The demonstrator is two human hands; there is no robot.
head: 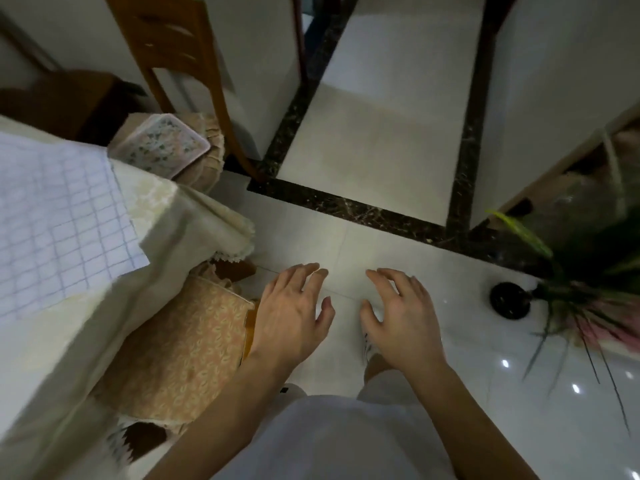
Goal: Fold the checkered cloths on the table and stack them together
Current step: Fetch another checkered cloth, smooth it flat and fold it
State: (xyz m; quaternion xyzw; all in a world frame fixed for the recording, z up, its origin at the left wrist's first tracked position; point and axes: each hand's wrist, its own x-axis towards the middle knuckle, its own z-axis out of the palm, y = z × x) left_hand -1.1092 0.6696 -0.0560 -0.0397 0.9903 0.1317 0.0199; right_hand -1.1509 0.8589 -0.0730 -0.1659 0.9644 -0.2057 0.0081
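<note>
Tiled floor — both hands empty

Looking down past a white garment at two bare hands — left hand and right hand — held palm-down over pale floor tiles, fingers relaxed, holding nothing. At left, a checkered cloth spread flat on a cream-covered table, well apart from both hands. Beside the table, a cushioned chair; at right, a potted plant.

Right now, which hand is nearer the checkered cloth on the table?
Left. The left hand hangs over the floor just right of the table, the checkered cloth further to its left. The right hand is farther right.
</note>
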